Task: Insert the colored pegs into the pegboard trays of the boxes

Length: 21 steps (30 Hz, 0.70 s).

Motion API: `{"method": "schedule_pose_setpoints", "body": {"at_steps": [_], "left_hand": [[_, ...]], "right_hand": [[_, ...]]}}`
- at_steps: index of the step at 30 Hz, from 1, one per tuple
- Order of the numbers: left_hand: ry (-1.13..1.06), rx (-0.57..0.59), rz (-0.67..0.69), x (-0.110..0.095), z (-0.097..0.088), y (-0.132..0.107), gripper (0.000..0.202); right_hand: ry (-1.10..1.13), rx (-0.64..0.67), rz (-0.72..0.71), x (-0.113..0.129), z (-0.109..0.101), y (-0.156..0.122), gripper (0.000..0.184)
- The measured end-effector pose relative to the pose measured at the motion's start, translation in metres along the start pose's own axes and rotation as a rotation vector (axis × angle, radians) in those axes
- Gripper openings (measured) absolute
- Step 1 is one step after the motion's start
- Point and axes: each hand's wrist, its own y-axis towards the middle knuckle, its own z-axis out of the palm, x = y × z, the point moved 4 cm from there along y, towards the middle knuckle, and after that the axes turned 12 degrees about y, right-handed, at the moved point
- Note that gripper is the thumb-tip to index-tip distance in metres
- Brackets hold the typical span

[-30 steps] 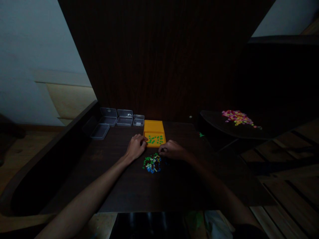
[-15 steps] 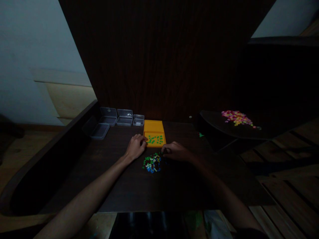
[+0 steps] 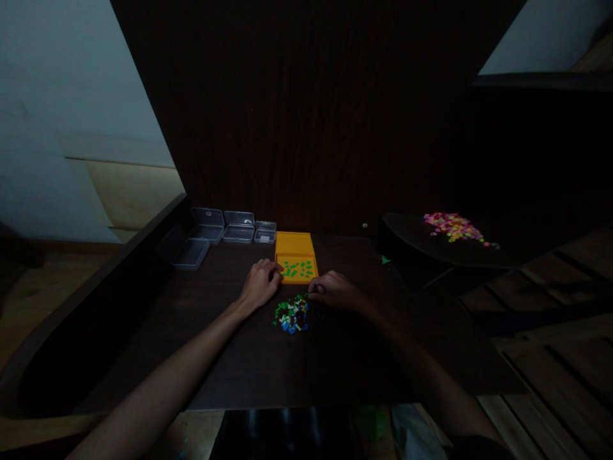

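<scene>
Dimly lit dark tabletop (image 3: 253,364), yellow box (image 3: 294,243), pale wall (image 3: 67,76)

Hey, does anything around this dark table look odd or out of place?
A small bright-green scrap sits off to the right, apart from the loose pile of small green, white, blue and yellow pieces; what it is, I can't tell.

We see open clear plastic boxes (image 3: 238,234) at left | we note a pink-and-yellow pile (image 3: 454,227) on a dark side shelf (image 3: 405,231) at right | pale wall (image 3: 71,76) far left | wooden slats (image 3: 569,383) lower right
</scene>
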Motion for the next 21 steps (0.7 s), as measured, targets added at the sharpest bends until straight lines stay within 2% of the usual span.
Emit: {"method": "schedule_pose_setpoints", "body": {"at_steps": [10, 15, 21], "left_hand": [[0.007, 0.009, -0.004, -0.0003, 0.0008, 0.0005, 0.020], [0.011, 0.000, -0.002, 0.0004, 0.0008, 0.0003, 0.020], [0.010, -0.004, 0.003, 0.0006, 0.0014, 0.0003, 0.020]], "right_hand": [[-0.046, 0.020, -0.018, 0.0024, 0.0028, -0.0003, 0.018], [-0.027, -0.012, -0.003, 0.0009, 0.0041, 0.0011, 0.019], [0.028, 0.019, -0.067, 0.0004, 0.0027, 0.0045, 0.021]]}}
